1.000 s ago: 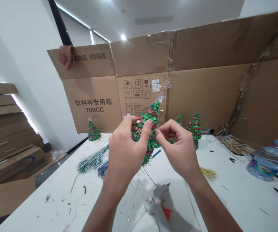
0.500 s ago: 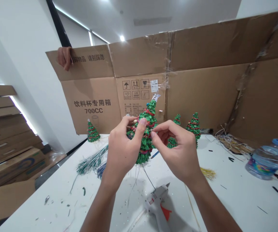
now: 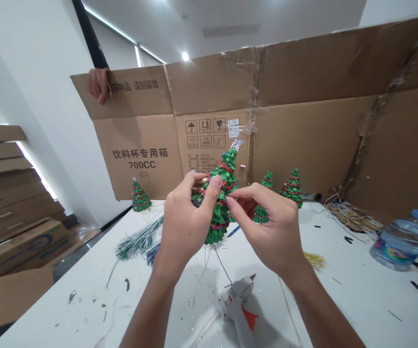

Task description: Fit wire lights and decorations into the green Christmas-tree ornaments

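Note:
A small green Christmas tree (image 3: 226, 175) with red tinsel, little beads and a silvery star on top is held up over the table, leaning slightly right. My left hand (image 3: 188, 215) is closed around its left side, thumb across the front. The fingertips of my right hand (image 3: 267, 222) are pinched against the tree's right side; whatever they grip is too small to make out. Thin wires dangle beneath the tree. Below my hands a white glue gun (image 3: 236, 304) with an orange trigger lies on the white table (image 3: 151, 304).
Similar trees (image 3: 141, 197) stand at the back left and back right. Bundles of green wires (image 3: 138, 239) and yellow wires (image 3: 314, 261) lie on the table. A water bottle (image 3: 403, 240) is at right. Behind stands a cardboard wall (image 3: 303, 140), gripped by another person's hand (image 3: 98, 86).
My right fingertips have shifted slightly left against the tree. The left hand keeps its hold, and the whole view has shifted a little.

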A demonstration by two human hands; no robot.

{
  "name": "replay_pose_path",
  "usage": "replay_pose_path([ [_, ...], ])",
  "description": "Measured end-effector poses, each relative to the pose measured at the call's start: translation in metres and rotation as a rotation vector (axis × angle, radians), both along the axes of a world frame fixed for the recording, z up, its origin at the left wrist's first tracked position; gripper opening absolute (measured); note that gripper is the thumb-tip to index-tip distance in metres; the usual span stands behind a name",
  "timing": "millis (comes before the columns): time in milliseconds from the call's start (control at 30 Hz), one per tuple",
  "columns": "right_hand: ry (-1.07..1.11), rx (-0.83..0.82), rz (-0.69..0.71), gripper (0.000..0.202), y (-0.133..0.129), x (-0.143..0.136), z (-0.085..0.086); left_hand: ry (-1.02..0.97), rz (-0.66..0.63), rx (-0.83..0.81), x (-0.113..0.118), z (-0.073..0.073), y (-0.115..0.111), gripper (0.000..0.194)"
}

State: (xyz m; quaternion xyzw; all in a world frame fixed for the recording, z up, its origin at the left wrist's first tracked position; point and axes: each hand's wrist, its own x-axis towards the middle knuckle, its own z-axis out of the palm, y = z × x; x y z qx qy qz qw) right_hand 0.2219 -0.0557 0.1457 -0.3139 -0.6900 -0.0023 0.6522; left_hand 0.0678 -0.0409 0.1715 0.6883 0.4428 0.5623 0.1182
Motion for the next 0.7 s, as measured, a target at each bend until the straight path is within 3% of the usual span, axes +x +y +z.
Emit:
replay_pose_path([
  [233,0.045,-0.03,0.018,0.014,0.0,-0.008,-0.004,0.012,0.025,0.019,-0.001,-0.001,-0.001,0.036],
  [433,0.094,-0.019,-0.058,0.012,-0.002,-0.017,-0.007,0.018,0.033,0.02,-0.001,0.0,-0.002,0.035],
  [700,0.069,-0.007,-0.025,0.006,-0.004,-0.011,-0.004,-0.013,-0.002,0.015,-0.003,0.0,-0.003,0.036],
])
